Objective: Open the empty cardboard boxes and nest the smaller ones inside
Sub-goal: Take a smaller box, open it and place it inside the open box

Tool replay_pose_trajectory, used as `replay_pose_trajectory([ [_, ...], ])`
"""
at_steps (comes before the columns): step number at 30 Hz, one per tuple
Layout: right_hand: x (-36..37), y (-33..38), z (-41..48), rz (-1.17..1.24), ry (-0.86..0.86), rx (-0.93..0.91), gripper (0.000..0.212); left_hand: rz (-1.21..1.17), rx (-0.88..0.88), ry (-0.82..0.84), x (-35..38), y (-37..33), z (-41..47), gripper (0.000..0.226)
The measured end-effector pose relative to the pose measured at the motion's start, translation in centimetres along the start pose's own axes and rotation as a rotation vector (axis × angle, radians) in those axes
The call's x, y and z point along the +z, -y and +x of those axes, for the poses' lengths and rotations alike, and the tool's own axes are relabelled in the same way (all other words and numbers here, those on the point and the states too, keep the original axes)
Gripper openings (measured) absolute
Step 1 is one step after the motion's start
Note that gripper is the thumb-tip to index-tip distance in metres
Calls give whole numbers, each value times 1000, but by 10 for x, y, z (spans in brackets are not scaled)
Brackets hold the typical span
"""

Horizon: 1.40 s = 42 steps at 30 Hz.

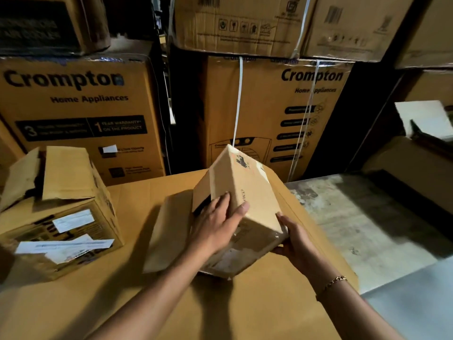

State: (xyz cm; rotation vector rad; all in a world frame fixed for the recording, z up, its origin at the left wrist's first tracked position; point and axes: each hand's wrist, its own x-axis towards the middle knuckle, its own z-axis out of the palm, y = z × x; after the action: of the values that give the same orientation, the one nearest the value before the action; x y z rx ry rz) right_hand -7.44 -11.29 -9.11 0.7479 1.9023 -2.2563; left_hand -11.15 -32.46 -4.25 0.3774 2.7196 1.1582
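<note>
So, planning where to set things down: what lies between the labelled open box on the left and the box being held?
Head view: only bare cardboard surface between the labelled box and the held box.

The small rectangular cardboard box (241, 192) under the fingers is pale tan, with a dark blue-black stamp and dark lettering beyond the fingertips. The flat cardboard sheet (171, 303) below it is warm mustard brown. Left of the fingers, the open-flapped brown cardboard carton (66, 212) bears white labels. The tall stacked cartons (81, 114) behind carry black print.
</note>
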Motion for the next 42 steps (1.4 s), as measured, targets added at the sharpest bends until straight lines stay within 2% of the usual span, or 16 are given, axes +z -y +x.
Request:
replay_pose_trajectory([
  [5,-53,-11,17,-141,-177,82,28,402,171,99,58,-32,4,86],
  [9,-100,-22,28,-205,-48,170,58,509,225,132,109,-49,9,80],
  [11,-121,-20,31,-209,15,178,61,509,204,173,131,-58,13,77],
  [14,-137,-8,36,-195,77,171,55,535,155,203,145,-66,17,77],
  [17,-139,8,43,-323,70,18,65,541,142,47,132,-68,21,76],
  [20,-124,30,46,-652,43,-249,77,691,214,-274,102,-65,27,76],
  [22,-106,39,50,-930,38,-427,81,733,152,-356,76,-63,29,74],
  [26,-67,42,55,-1295,107,-549,91,825,-141,-273,33,-48,32,79],
  [30,-38,34,59,-1475,61,-539,95,795,-271,-155,24,-21,32,81],
  [34,-33,38,62,-1551,62,-453,93,820,-330,-53,34,13,30,82],
  [37,-40,62,53,-1420,55,-476,75,696,-341,-2,41,29,32,77],
  [40,-70,99,46,-1222,-72,-490,63,584,-329,11,45,40,38,74],
  [42,-105,118,37,-1280,-174,-448,70,502,-321,14,47,44,44,74],
])
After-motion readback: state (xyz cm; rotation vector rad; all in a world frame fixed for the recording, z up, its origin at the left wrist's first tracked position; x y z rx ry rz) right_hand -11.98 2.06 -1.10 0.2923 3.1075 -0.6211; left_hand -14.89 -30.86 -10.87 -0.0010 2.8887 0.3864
